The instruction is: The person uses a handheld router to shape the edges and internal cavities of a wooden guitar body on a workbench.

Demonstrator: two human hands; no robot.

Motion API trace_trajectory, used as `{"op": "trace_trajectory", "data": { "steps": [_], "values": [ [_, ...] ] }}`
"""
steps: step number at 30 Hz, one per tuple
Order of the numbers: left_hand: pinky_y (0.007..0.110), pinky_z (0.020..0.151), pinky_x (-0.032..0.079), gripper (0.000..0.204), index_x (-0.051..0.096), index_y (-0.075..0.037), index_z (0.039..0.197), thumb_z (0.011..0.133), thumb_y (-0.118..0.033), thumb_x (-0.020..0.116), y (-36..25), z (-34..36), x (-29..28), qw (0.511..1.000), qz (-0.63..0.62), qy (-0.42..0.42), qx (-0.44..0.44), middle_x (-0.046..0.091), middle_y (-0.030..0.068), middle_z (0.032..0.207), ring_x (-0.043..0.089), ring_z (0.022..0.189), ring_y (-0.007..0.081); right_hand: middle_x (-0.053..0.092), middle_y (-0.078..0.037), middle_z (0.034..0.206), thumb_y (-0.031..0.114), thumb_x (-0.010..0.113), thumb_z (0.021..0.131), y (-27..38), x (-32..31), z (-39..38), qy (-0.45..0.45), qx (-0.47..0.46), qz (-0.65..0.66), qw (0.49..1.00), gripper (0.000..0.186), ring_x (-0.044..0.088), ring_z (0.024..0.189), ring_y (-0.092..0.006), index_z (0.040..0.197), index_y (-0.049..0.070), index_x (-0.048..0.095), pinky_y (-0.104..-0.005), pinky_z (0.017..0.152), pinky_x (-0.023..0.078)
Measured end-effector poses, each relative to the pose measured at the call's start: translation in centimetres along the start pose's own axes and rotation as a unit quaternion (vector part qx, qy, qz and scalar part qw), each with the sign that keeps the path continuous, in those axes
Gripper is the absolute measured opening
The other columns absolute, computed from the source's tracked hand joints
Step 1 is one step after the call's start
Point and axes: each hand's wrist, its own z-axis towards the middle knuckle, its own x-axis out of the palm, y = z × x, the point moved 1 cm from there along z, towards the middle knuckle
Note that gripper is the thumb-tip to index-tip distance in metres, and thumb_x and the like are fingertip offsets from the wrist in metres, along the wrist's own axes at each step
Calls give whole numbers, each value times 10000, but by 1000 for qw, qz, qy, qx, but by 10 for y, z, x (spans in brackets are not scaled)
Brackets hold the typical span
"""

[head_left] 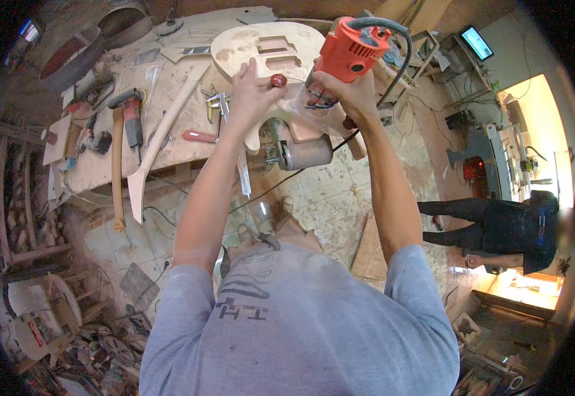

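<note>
A pale wooden guitar body lies on the workbench, with two rectangular cavities cut in its face. On it stands a red handheld router with a clear base and a dark cable. My right hand is closed around the lower part of the router's housing. My left hand is at the base's red knob, the thumb side against it and the fingertips reaching onto the guitar body. The router bit is hidden behind the base.
The workbench carries guitar necks, an angle grinder, calipers and a red-handled tool. A cylindrical motor sits at the bench's front edge. Cables cross the tiled floor. Another person stands at right.
</note>
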Motion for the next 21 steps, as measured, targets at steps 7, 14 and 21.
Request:
{"op": "trace_trajectory", "data": {
  "steps": [7,14,21],
  "values": [
    [466,1277,258,502,806,-167,1236,850,-487,804,3,0,-2,999,-31,-7,22,349,298,1664,282,1570,446,771,-34,1007,250,940,766,-2,9,5,-7,-19,40,999,488,720,895,-131,1152,36,731,-325,806,597],
    [454,1285,249,493,806,-187,1240,819,-439,851,0,1,-7,999,-30,9,-5,287,294,1693,214,1601,427,770,-37,967,314,924,761,1,5,-1,-12,-22,-56,998,458,722,858,-139,1080,39,745,-326,781,584],
    [457,1301,212,464,820,-327,1200,768,-487,877,-6,1,-8,997,29,76,5,213,285,1722,74,1625,451,765,-36,896,322,919,751,12,0,-22,-40,-7,-62,997,419,724,815,-170,1003,40,738,-352,761,580]
  ]
}}
